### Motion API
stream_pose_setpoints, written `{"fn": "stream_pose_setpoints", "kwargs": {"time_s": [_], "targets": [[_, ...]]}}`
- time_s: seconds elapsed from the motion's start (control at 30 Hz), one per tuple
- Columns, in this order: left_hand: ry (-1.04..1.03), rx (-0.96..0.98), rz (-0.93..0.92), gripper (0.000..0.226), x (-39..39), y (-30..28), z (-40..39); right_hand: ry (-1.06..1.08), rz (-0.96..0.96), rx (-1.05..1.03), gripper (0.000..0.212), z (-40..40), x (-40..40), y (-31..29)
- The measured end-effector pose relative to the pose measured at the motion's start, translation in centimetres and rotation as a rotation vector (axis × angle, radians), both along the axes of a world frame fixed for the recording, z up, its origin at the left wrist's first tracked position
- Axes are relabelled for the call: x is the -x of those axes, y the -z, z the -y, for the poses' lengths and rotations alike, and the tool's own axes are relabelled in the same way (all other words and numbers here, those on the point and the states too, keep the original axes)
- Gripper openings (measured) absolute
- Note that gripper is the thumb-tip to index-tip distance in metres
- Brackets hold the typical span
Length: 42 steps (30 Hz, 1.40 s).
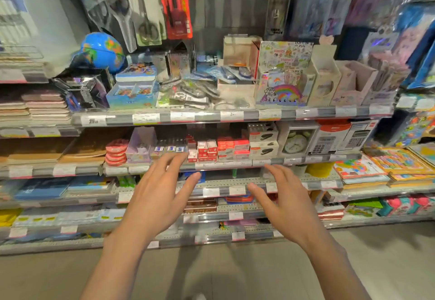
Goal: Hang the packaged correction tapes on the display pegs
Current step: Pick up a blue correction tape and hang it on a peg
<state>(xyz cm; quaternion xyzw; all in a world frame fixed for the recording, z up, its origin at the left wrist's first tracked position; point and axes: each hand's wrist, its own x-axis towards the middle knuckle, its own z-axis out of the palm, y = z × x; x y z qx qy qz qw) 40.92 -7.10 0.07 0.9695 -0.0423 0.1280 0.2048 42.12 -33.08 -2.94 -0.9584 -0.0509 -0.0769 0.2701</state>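
Note:
Both my hands are raised in front of a stationery shelf and hold nothing. My left hand (160, 189) has its fingers spread and straight, just before the second shelf's edge. My right hand (282, 196) is beside it, fingers loosely extended. On the upper shelf lies a loose heap of clear blister packs (188, 92), and blue-carded packs (211, 71) sit behind them; blur hides whether these are correction tapes. A bare stretch of grey back panel (226, 5) shows above them, between hanging goods; I cannot make out pegs on it.
Scissors (124, 15) and a red carded tool (175, 3) hang at upper left. A globe (102, 51), sticker boxes (282, 73) and cardboard display boxes (329, 81) crowd the upper shelf. Staple boxes (219, 148), a clock (294, 143) and calculators (348, 138) fill the second shelf. Grey floor lies below.

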Motion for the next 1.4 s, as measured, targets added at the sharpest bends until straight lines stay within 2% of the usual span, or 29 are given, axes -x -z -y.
{"fn": "stream_pose_setpoints", "kwargs": {"time_s": [0.17, 0.37, 0.6, 1.07, 1.17, 1.33, 1.4], "targets": [[0.066, 0.054, 0.006, 0.061, -9.3, 0.4, -1.9, 0.039, 0.001, 0.030, 0.078, -1.6, -7.7, -0.3], [0.079, 0.060, 0.082, 0.061, -20.9, -2.4, -4.6, 0.079, 0.059, 0.052, 0.077, -3.9, -18.2, -3.7], [0.092, 0.102, 0.063, 0.062, -29.9, -3.8, -5.7, 0.057, 0.082, 0.003, 0.080, -5.4, -27.7, -5.0], [-0.143, 0.132, 0.020, 0.059, -44.9, -4.7, -3.8, -0.102, 0.188, 0.004, 0.074, -5.3, -46.9, -7.8], [-0.159, 0.134, 0.008, 0.058, -47.9, -4.4, -3.3, -0.123, 0.180, 0.045, 0.076, -5.7, -49.8, -7.6], [-0.128, 0.121, -0.085, 0.057, -51.7, -4.5, -1.3, -0.096, 0.096, 0.153, 0.056, -6.0, -51.6, -6.7], [-0.084, 0.119, -0.121, 0.049, -53.0, -4.4, -0.6, -0.087, 0.073, 0.194, 0.061, -6.1, -51.7, -6.7]]}}
